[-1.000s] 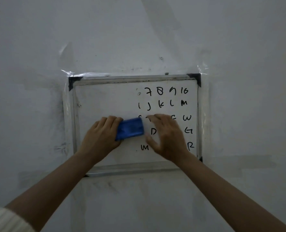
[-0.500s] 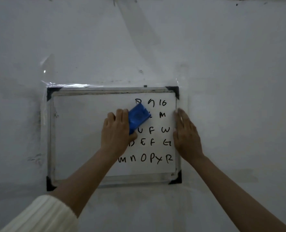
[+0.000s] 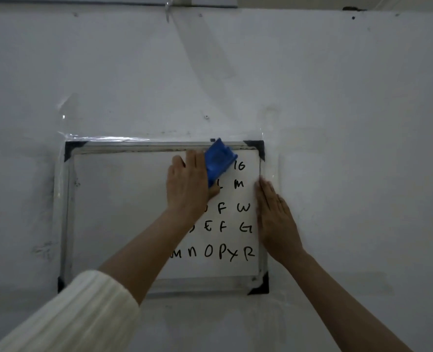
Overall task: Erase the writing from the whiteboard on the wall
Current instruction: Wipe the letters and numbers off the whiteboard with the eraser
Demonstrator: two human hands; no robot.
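Note:
A small metal-framed whiteboard with black corner pieces is taped to the wall. Its left half is wiped; black handwritten letters and numbers fill the right part. My left hand presses a blue eraser against the board near its top edge, the eraser tilted and overlapping the frame. My right hand lies flat, fingers together, on the board's right frame edge.
Clear tape runs along the board's top edge. The surrounding wall is white and scuffed. A rail or ledge crosses the very top.
My left hand has swept the eraser up and right to the top edge, wiping off more top-row characters. My right hand moved from the board's face to its right frame edge.

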